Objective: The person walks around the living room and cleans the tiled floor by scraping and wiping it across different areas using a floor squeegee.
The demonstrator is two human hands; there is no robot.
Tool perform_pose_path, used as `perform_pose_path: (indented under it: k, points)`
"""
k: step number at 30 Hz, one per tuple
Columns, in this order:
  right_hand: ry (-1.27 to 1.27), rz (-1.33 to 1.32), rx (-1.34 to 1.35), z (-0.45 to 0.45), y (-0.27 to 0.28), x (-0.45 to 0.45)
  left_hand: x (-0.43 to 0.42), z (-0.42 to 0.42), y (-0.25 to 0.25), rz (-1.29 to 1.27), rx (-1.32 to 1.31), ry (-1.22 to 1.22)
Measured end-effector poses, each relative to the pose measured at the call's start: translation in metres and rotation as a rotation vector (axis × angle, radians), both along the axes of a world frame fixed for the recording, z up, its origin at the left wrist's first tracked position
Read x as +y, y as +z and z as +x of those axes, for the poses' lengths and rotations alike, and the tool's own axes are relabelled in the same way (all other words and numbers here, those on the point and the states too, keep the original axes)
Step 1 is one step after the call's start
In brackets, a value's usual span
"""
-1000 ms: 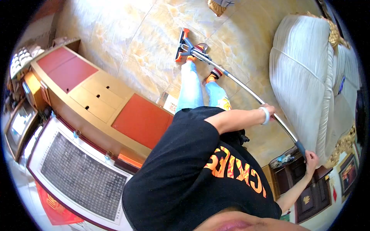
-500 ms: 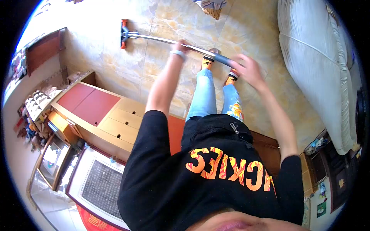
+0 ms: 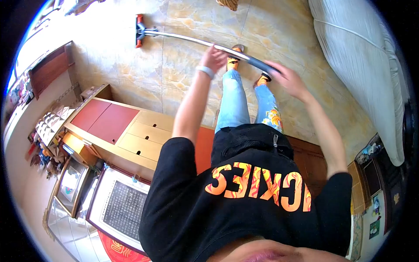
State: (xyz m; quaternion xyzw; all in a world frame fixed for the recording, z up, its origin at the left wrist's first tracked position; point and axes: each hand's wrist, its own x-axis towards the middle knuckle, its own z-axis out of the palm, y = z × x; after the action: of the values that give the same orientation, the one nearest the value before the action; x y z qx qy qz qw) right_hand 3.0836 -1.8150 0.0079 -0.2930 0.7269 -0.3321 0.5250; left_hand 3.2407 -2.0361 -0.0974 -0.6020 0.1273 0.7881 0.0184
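A long metal pole [image 3: 187, 38] with a dark grip [image 3: 257, 64] slants over the floor. At its far end, a flat blue-and-orange mop head [image 3: 139, 30] rests on the tiles. My left hand [image 3: 214, 59], with a white band at the wrist, is blurred against the middle of the pole, its fingers looking loosely spread rather than wrapped round it. My right hand [image 3: 286, 79] holds the near end of the dark grip, which partly hides behind its fingers. Both feet, in orange socks, stand under the pole.
A long red-and-tan cabinet [image 3: 124, 131] runs along the left, with a framed sheet of writing [image 3: 124, 205] beside it. On the right is a pale covered sofa [image 3: 358, 56]. A carved object [image 3: 229, 4] shows at the top edge, and a reddish wooden panel [image 3: 52, 70] at upper left.
Over the last second, the mop head has swung left, away from my feet, and both hands have come forward. Since half a second ago, my left hand's fingers have loosened from the pole.
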Motion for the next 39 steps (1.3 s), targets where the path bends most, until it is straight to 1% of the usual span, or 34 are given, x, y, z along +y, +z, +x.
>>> perform_pose_path:
  k: [1,2,3,4,5,6,7,8,9,10,12,13,14,15,16,17,18,19,20,21,22,23,24,25,26,27,28,29,30,31,33,34,37,39]
  points:
    - [-0.096,0.029,-0.069,-0.011,0.020,0.048,0.030,-0.008,-0.018,0.046,0.061,0.007]
    - [-0.126,0.177,-0.102,-0.019,0.049,0.093,0.060,-0.010,-0.042,0.089,0.123,0.016]
    - [-0.167,0.276,-0.072,-0.022,0.068,0.145,0.093,-0.015,-0.058,0.209,0.156,0.107]
    - [-0.189,0.285,0.030,-0.019,0.096,0.188,0.127,-0.029,-0.060,0.251,0.116,0.117]
    - [-0.281,0.465,-0.049,-0.019,0.132,0.219,0.160,-0.043,-0.061,0.291,0.075,0.129]
    - [-0.436,0.559,-0.093,-0.014,0.160,0.258,0.192,-0.051,-0.076,0.506,0.061,-0.008]
    - [-0.433,0.516,0.037,-0.009,0.177,0.305,0.228,-0.065,-0.049,0.346,0.067,0.013]
    - [-0.525,0.651,-0.034,-0.013,0.204,0.329,0.269,-0.071,-0.056,0.434,-0.011,0.025]
    - [-0.618,0.787,-0.108,-0.016,0.228,0.344,0.292,-0.082,-0.038,0.448,0.005,-0.059]
    - [-0.674,0.786,-0.078,-0.012,0.237,0.362,0.304,-0.093,-0.018,0.461,0.023,-0.144]
    - [-0.775,0.774,-0.006,-0.008,0.243,0.376,0.315,-0.101,-0.011,0.373,-0.105,-0.217]
    - [-0.764,0.772,-0.031,-0.006,0.236,0.379,0.314,-0.105,-0.010,0.324,-0.168,-0.247]
    - [-0.760,0.694,-0.051,-0.001,0.224,0.382,0.300,-0.097,-0.024,0.428,-0.111,-0.200]
    - [-0.765,0.689,-0.116,0.001,0.212,0.368,0.284,-0.094,-0.030,0.356,-0.117,-0.227]
    - [-0.776,0.687,-0.185,0.005,0.202,0.343,0.272,-0.086,-0.049,0.325,-0.119,-0.106]
    - [-0.747,0.679,-0.219,0.010,0.189,0.307,0.228,-0.088,-0.031,0.263,-0.139,-0.117]
    - [-0.718,0.678,-0.255,0.012,0.174,0.269,0.211,-0.067,-0.091,0.263,0.006,-0.247]
    - [-0.698,0.611,-0.264,0.015,0.152,0.242,0.164,-0.070,-0.070,0.178,-0.026,-0.247]
    - [-0.675,0.534,-0.267,0.016,0.126,0.213,0.129,-0.066,-0.092,0.120,0.028,-0.041]
    - [-0.583,0.440,-0.248,0.012,0.105,0.174,0.090,-0.052,-0.155,0.085,0.079,0.166]
    - [-0.525,0.368,-0.223,0.009,0.081,0.137,0.034,-0.041,-0.146,-0.290,0.192,-0.360]
    - [-0.464,0.314,-0.230,0.003,0.060,0.095,-0.002,-0.042,-0.122,-0.298,0.015,-0.062]
    - [-0.422,0.151,-0.195,0.005,0.026,0.056,-0.035,-0.052,-0.067,-0.335,-0.065,-0.033]
    - [-0.355,-0.013,-0.179,0.006,0.002,0.008,-0.063,-0.044,-0.045,-0.398,-0.011,-0.095]
    - [-0.339,-0.097,-0.315,0.008,-0.021,-0.041,-0.085,-0.036,-0.022,-0.439,0.019,-0.101]
    - [-0.216,-0.222,-0.120,0.013,-0.057,-0.091,-0.099,-0.027,-0.002,-0.457,0.011,-0.088]
    - [-0.199,-0.357,-0.042,0.018,-0.066,-0.150,-0.110,-0.010,0.001,-0.478,0.020,-0.079]
    - [-0.212,-0.498,0.190,0.028,-0.094,-0.205,-0.117,0.012,-0.001,-0.456,0.024,-0.032]
    - [-0.146,-0.321,0.137,0.029,-0.098,-0.255,-0.120,0.028,-0.001,-0.438,0.028,0.017]
    - [-0.013,-0.181,0.139,0.024,-0.082,-0.298,-0.117,0.039,0.008,-0.413,-0.007,0.054]
    - [0.078,-0.088,0.088,0.028,-0.077,-0.359,-0.100,0.066,0.016,-0.331,-0.065,0.142]
    - [0.094,-0.078,0.095,0.030,-0.081,-0.374,-0.088,0.081,0.012,-0.270,-0.084,0.195]
    - [0.131,-0.078,0.168,0.027,-0.069,-0.354,-0.041,0.103,0.007,-0.046,-0.156,0.312]
    - [0.118,-0.100,0.104,0.015,-0.086,-0.299,-0.012,0.110,-0.003,0.044,-0.177,0.289]
